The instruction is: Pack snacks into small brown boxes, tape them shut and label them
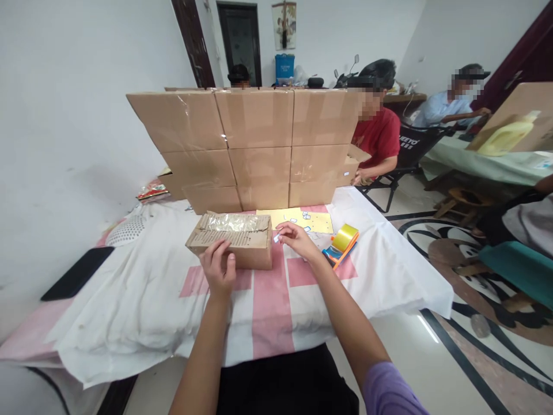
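Observation:
A small cardboard box (242,245) with shiny tape across its top lies on the white and pink cloth in front of me. My left hand (219,266) grips its near side, fingers curled over the front face. My right hand (295,237) sits at the box's right end, fingers pinched on a small white sticker (276,236). Just behind lies a yellow sheet (298,220) carrying several small white stickers. A tape dispenser (341,245) with a yellow roll rests to the right of my right hand.
A wall of stacked cardboard boxes (259,147) stands across the back of the table (142,300). A black flat object (78,274) lies at the left. Other people sit behind and to the right, near a second table (484,161) with a yellow bottle (505,135).

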